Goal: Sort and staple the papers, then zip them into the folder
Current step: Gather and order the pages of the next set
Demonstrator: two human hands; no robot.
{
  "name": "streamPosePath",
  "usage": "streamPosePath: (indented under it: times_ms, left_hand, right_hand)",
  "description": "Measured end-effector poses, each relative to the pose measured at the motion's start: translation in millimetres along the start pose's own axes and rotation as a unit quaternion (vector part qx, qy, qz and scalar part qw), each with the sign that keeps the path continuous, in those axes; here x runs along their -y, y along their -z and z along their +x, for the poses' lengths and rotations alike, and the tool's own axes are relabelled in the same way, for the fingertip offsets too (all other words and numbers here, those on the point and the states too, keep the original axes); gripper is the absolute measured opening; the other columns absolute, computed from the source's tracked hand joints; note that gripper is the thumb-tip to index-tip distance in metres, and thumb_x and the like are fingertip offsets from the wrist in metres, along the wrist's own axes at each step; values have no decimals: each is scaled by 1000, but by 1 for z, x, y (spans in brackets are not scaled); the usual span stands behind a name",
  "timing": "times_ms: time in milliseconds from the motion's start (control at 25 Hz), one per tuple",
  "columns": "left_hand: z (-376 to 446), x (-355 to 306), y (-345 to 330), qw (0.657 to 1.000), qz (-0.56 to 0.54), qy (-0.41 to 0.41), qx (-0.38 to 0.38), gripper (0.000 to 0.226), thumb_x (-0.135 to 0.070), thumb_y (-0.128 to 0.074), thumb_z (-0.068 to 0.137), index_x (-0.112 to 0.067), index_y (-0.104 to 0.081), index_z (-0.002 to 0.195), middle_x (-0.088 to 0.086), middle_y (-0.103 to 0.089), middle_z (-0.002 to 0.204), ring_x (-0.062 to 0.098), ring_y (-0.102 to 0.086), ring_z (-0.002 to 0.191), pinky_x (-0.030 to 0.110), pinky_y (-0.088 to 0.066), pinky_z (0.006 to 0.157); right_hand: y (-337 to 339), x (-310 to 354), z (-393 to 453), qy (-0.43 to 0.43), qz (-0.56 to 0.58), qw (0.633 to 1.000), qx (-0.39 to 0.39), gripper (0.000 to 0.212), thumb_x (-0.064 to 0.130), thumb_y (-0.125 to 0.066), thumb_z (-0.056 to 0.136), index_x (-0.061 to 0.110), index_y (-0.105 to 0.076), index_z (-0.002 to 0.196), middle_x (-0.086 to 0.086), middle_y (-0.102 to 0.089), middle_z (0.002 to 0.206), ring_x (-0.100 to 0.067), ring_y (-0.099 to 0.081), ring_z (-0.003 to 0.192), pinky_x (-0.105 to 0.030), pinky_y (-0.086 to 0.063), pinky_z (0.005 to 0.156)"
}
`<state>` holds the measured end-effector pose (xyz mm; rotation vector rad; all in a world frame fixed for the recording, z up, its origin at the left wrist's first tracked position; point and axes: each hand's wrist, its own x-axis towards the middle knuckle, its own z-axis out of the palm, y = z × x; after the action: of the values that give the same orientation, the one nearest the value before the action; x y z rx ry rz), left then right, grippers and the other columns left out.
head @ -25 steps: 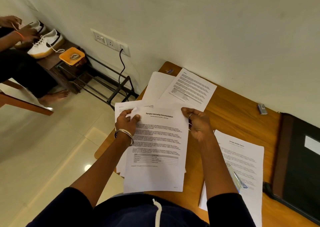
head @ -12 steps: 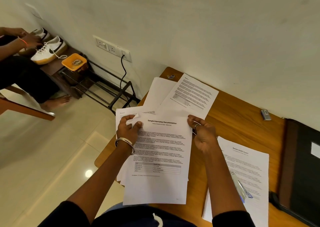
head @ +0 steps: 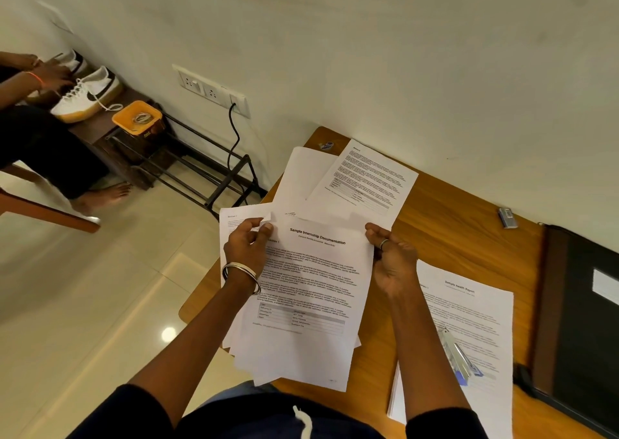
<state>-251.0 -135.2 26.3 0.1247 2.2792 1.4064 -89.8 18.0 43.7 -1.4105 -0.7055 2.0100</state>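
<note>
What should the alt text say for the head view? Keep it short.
Both hands, left hand and right hand, hold a stack of printed papers above a wooden table. A stapler lies on another paper pile, beside a black folder.

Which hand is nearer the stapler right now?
Right. The right hand grips the internship papers' right edge, up and left of the stapler; the left hand grips their far left edge.

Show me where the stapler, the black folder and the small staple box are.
stapler (head: 459,355), head view, on its metal top arm.
black folder (head: 582,331), head view, on its dark cover.
staple box (head: 507,217), head view, on its top face.
</note>
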Motion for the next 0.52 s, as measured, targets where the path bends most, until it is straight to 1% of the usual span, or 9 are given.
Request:
streamPosePath:
  times_ms: [80,160,240,280,320,360,440,480,520]
  left_hand:
    - [0,-3,2,1000,-8,-11,-10,30,-37,-56,90,-22,-60,116,1,-66,106,19,-61,83,27,-49,67]
    - [0,-6,5,1000,-3,-23,-20,27,-36,-56,90,-22,-62,113,0,-66,102,16,-61,79,21,-46,59]
    - [-1,-10,5,999,9,-32,-17,27,-37,-55,91,-19,-66,107,0,-68,97,17,-62,76,19,-46,59]
    - [-3,-11,3,999,6,-33,-9,26,-37,-54,91,-18,-67,104,0,-68,93,18,-63,75,20,-47,61]
    - [-5,-13,1,1000,0,-31,1,25,-37,-54,91,-17,-67,101,0,-68,90,18,-63,75,21,-48,62]
    - [-7,-14,-1,999,-7,-30,15,24,-36,-54,91,-17,-68,98,0,-68,88,17,-64,74,21,-48,62]
    - [-11,-18,-6,998,-22,-31,43,20,-31,-56,91,-17,-69,93,-1,-69,87,17,-64,75,22,-49,63]
    - [-13,-20,-8,998,-32,-31,49,18,-28,-56,91,-16,-69,91,-2,-69,87,17,-64,75,22,-48,63]
    - [-15,-22,-9,998,-39,-30,50,16,-24,-57,91,-15,-70,90,-3,-68,87,16,-63,75,20,-47,63]
  right_hand:
    - [3,1,2,-8,-21,1000,12,21,-1,-66,83,9,-69,101,-7,-69,110,-26,-65,97,-40,-56,83]
    - [5,0,4,18,-134,991,-9,30,14,-71,84,14,-64,113,-7,-66,115,-26,-63,102,-41,-55,85]
    - [-1,1,1,169,-313,932,-66,42,31,-74,81,19,-59,118,-1,-63,118,-22,-59,110,-41,-52,90]
    - [-8,2,0,266,-365,890,-52,43,33,-73,81,20,-58,119,3,-62,119,-19,-55,113,-39,-50,93]
    - [-20,5,-4,331,-394,857,7,43,32,-73,81,21,-58,120,5,-60,121,-16,-52,116,-36,-47,95]
    - [-34,5,-9,350,-420,833,89,42,29,-72,82,21,-58,121,6,-58,124,-14,-49,119,-32,-43,97]
    - [-60,1,-21,336,-495,772,216,42,24,-70,85,22,-58,125,2,-58,128,-13,-48,120,-28,-40,100]
    - [-69,-4,-25,327,-514,754,246,40,22,-69,86,21,-58,125,0,-60,125,-15,-51,117,-27,-41,99]
    - [-75,-7,-26,315,-509,757,261,37,19,-68,87,20,-60,123,-2,-64,118,-16,-56,112,-25,-45,96]
